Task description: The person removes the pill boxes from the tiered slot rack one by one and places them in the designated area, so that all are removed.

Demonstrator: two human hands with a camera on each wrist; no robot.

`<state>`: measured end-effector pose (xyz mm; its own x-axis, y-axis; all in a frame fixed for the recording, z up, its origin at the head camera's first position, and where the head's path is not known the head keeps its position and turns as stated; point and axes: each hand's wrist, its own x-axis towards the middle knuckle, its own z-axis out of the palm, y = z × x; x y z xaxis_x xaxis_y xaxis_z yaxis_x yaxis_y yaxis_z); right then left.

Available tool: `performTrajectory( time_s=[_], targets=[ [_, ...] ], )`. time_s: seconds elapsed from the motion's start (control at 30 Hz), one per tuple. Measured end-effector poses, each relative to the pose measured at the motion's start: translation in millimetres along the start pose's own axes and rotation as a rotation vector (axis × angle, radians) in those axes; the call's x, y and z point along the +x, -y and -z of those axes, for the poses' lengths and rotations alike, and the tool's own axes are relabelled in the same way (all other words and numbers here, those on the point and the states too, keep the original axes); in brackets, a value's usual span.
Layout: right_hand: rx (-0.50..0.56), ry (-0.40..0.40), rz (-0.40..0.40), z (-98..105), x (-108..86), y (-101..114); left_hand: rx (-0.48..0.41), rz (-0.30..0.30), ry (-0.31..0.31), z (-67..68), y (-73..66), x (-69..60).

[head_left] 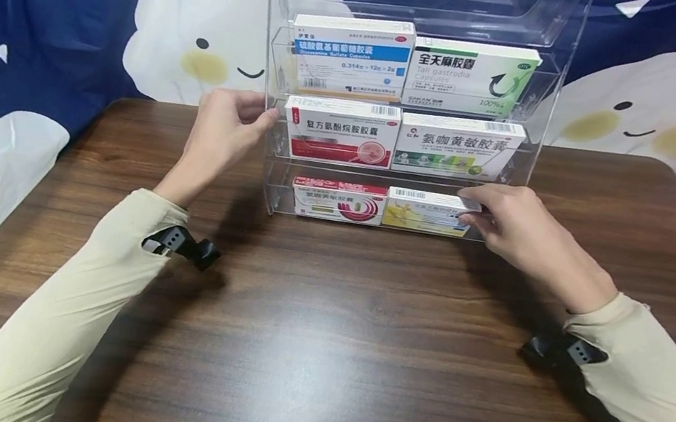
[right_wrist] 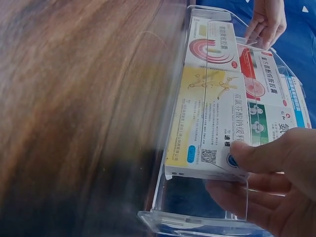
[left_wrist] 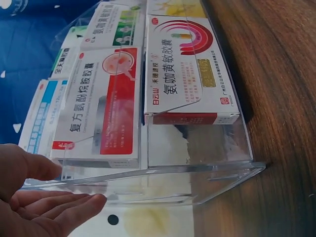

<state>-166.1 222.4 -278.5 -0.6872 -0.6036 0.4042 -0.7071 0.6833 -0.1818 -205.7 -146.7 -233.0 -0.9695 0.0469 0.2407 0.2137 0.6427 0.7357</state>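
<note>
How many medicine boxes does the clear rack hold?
6, left then right in the head view: top pair, blue-banded box, green-edged box; middle, red-white box, white-green box; bottom, red-ringed box, yellow-white box. Others may hide behind.

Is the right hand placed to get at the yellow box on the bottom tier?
Apparently yes: the right hand is at the outer end of the yellow box, with no other box in the way.
</note>
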Motion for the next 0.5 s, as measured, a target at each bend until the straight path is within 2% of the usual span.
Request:
performTrajectory(
  time_s=[0.3,0.5],
  targets=[
    [0.007,-0.008,-0.029,-1.4,0.6,0.6,0.037,0.017,0.013,-0.4,-1.3,0.9],
    [0.027,-0.049,-0.01,0.2,-0.8,-3.4,0.057,0.031,0.016,0.2,-2.3,0.9]
  ],
)
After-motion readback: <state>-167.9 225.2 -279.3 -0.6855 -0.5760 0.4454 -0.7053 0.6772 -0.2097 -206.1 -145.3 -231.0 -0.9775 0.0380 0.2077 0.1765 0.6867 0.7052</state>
